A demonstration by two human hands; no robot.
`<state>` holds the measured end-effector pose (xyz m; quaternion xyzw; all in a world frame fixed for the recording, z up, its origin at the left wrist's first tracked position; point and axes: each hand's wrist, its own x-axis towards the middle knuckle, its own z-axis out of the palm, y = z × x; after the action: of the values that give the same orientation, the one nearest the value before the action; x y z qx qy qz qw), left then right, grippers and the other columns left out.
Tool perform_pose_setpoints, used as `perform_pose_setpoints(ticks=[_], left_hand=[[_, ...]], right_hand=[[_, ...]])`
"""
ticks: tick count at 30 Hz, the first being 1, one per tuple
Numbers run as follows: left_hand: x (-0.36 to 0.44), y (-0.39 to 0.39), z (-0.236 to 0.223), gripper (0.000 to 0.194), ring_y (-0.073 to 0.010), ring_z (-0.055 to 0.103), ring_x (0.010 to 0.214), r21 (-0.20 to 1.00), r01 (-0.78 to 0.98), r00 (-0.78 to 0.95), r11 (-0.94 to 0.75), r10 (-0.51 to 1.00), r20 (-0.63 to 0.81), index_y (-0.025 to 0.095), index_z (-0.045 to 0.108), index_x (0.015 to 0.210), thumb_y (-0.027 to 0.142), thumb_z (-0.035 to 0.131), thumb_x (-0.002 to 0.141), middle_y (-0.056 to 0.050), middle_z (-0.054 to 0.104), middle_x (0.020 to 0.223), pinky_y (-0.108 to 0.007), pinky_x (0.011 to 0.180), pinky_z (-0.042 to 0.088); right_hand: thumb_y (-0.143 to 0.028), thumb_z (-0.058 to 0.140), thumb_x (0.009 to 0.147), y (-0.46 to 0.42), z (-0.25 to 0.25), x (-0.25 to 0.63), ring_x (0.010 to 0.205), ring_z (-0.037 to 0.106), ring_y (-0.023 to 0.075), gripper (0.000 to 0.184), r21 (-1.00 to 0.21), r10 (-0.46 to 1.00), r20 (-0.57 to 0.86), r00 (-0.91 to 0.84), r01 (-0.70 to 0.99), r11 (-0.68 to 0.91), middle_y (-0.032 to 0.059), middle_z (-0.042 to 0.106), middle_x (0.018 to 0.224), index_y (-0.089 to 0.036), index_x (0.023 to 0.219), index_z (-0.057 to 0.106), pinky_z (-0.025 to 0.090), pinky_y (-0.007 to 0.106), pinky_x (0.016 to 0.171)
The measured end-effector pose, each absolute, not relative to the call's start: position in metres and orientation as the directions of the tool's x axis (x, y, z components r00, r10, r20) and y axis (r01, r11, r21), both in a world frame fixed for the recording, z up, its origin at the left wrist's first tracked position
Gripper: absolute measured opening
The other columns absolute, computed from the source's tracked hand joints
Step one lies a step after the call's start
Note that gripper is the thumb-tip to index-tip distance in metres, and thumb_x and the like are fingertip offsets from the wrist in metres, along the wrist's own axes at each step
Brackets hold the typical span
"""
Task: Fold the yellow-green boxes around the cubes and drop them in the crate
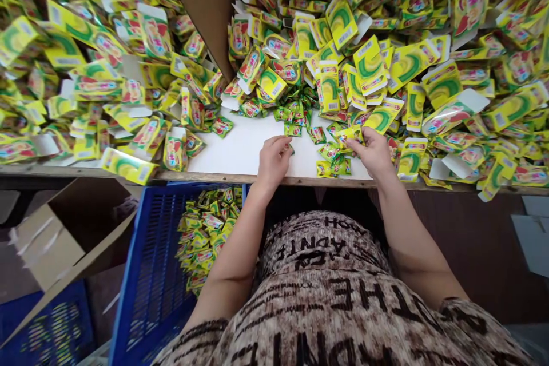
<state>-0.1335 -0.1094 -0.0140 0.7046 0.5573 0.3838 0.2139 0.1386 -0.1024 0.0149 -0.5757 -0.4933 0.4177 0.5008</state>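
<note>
My left hand rests at the front of a white board, its fingertips pinched on a small green foil sachet. My right hand reaches left over a loose group of small sachets, its fingers on a yellow-green one. More small sachets lie heaped just beyond my hands. Large yellow-and-green packets with white tabs are piled thickly on both sides and behind.
A cardboard divider rises between the piles at the back. The wooden bench edge runs across in front. Below it, a blue plastic crate holds small sachets. An open cardboard box and another blue crate stand at lower left.
</note>
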Motion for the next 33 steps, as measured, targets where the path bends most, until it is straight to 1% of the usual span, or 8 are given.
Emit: perform_pose_setpoints(ticks=[5, 11, 15, 19, 23, 26, 29, 33], left_hand=[[-0.094, -0.110, -0.011, 0.010, -0.0214, 0.064, 0.084, 0.768, 0.587, 0.097, -0.255, 0.964, 0.246, 0.018, 0.069, 0.087, 0.025, 0.062, 0.089, -0.008, 0.071, 0.086, -0.036, 0.081, 0.051], [-0.031, -0.098, -0.011, 0.032, -0.0260, 0.059, 0.086, 0.728, 0.679, 0.055, -0.096, 0.995, 0.080, 0.020, 0.054, 0.071, 0.030, 0.084, 0.067, -0.006, 0.064, 0.081, -0.040, 0.080, 0.048], [-0.037, -0.097, -0.014, 0.022, -0.0162, 0.058, 0.068, 0.949, 0.315, 0.035, -0.003, 0.999, -0.009, 0.020, 0.051, 0.069, 0.025, 0.072, 0.075, 0.003, 0.057, 0.068, -0.029, 0.066, 0.050], [-0.041, -0.113, -0.010, 0.012, -0.0146, 0.062, 0.068, 0.999, 0.026, 0.084, 0.043, 0.995, -0.045, 0.019, 0.056, 0.080, 0.024, 0.067, 0.078, 0.002, 0.063, 0.075, -0.027, 0.063, 0.054], [-0.039, -0.127, -0.001, 0.021, -0.0152, 0.064, 0.080, 1.000, -0.002, 0.218, 0.021, 0.976, -0.020, 0.018, 0.058, 0.091, 0.020, 0.071, 0.075, -0.001, 0.068, 0.086, -0.027, 0.074, 0.056], [-0.039, -0.129, 0.003, 0.027, -0.0159, 0.065, 0.085, 0.995, -0.066, 0.320, 0.081, 0.946, -0.056, 0.017, 0.058, 0.096, 0.032, 0.073, 0.079, -0.004, 0.069, 0.093, -0.028, 0.079, 0.056], [-0.038, -0.129, 0.005, 0.034, -0.0150, 0.064, 0.079, 0.992, -0.093, 0.263, 0.082, 0.963, -0.055, 0.018, 0.056, 0.084, 0.050, 0.068, 0.085, -0.002, 0.068, 0.084, -0.027, 0.073, 0.057], [-0.039, -0.128, 0.009, 0.041, -0.0148, 0.065, 0.066, 0.993, -0.054, 0.368, 0.105, 0.927, -0.078, 0.018, 0.058, 0.087, 0.059, 0.062, 0.087, -0.001, 0.069, 0.080, -0.028, 0.064, 0.057]], right_hand=[[-0.031, 0.077, 0.066, -0.090, 0.026, 0.133, 0.063, 0.058, 0.0131, 0.029, -0.998, 0.986, 0.004, 0.167, 0.063, -0.007, 0.0001, 0.070, 0.083, -0.022, 0.090, 0.063, 0.042, 0.021, 0.043], [-0.036, 0.085, 0.058, -0.110, 0.015, 0.134, 0.073, 0.067, 0.0165, 0.037, -0.997, 0.982, -0.069, 0.173, -0.059, -0.059, -0.0001, 0.073, 0.082, -0.021, 0.084, 0.063, 0.056, 0.028, 0.063], [-0.046, 0.087, 0.057, -0.122, 0.007, 0.129, 0.068, 0.065, 0.0166, 0.044, -0.978, 0.975, -0.158, 0.159, -0.165, -0.131, 0.0001, 0.073, 0.080, -0.022, 0.086, 0.063, 0.055, 0.027, 0.054], [-0.050, 0.086, 0.059, -0.128, 0.005, 0.110, 0.066, 0.064, 0.0163, 0.045, -0.959, 0.966, -0.192, 0.174, -0.242, -0.147, 0.0003, 0.072, 0.080, -0.023, 0.086, 0.061, 0.055, 0.028, 0.054], [-0.052, 0.083, 0.062, -0.133, 0.002, 0.096, 0.072, 0.065, 0.0166, 0.043, -0.976, 0.960, -0.138, 0.242, -0.199, -0.090, 0.0013, 0.072, 0.080, -0.021, 0.083, 0.063, 0.057, 0.031, 0.068], [-0.051, 0.082, 0.064, -0.135, -0.001, 0.098, 0.069, 0.061, 0.0157, 0.039, -0.994, 0.977, -0.080, 0.199, -0.087, -0.064, 0.0006, 0.068, 0.075, -0.020, 0.077, 0.063, 0.054, 0.031, 0.070], [-0.049, 0.084, 0.064, -0.137, -0.003, 0.102, 0.072, 0.060, 0.0158, 0.041, -0.998, 0.967, -0.023, 0.252, 0.045, -0.036, 0.0006, 0.068, 0.080, -0.020, 0.084, 0.063, 0.053, 0.031, 0.071], [-0.051, 0.081, 0.070, -0.147, -0.002, 0.114, 0.085, 0.065, 0.0188, 0.045, -1.000, 0.987, -0.015, 0.159, 0.006, -0.016, 0.0037, 0.072, 0.093, -0.020, 0.098, 0.066, 0.055, 0.033, 0.079]])
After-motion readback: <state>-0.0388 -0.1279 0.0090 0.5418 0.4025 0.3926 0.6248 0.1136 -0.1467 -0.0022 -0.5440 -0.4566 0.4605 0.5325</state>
